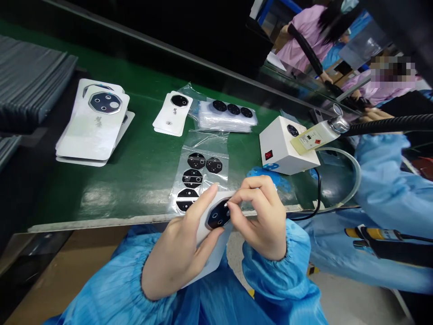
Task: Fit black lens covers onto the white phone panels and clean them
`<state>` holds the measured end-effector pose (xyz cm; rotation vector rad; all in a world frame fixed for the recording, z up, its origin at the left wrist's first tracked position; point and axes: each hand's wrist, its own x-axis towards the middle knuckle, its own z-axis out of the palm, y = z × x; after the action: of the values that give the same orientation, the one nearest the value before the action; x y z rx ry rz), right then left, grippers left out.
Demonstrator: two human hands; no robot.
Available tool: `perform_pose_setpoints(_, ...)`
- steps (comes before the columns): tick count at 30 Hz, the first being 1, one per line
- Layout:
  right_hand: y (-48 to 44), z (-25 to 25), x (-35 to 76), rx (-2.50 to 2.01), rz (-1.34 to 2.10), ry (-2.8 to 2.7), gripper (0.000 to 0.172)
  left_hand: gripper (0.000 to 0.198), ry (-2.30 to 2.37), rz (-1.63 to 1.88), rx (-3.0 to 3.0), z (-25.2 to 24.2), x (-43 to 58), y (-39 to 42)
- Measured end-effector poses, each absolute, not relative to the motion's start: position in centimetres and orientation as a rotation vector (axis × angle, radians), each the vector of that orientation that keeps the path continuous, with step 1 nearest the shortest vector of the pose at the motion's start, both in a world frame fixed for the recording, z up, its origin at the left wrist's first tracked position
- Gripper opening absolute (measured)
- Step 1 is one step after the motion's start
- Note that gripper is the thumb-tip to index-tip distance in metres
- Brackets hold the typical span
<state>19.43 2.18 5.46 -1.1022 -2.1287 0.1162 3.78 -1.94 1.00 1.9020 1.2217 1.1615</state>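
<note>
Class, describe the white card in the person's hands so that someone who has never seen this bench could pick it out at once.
Find the green bench and follow it to its front edge, nearest the wearer. There, the left hand and right hand hold a white card bearing a black octagonal piece. Unlike the other white cards, which lie on the bench, it is in hand.

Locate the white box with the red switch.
In the head view, the white box stands on the green workbench at right, beyond the right hand and right of the plastic sheet of black pieces.
</note>
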Motion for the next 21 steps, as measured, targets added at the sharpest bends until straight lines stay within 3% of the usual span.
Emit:
perform_pose_setpoints(12, 2.08, 4.67, 19.15, -1.065, 0.029, -2.054, 0.012, 0.074, 1.179, 1.084, 1.643, 1.17, 3.85, -2.36)
perform_pose_setpoints(21, 1.87, 5.07, 19.92, -1.015, 0.355, -1.971, 0.012, 0.071, 1.206, 1.110, 1.644, 1.06, 3.92, -2.11)
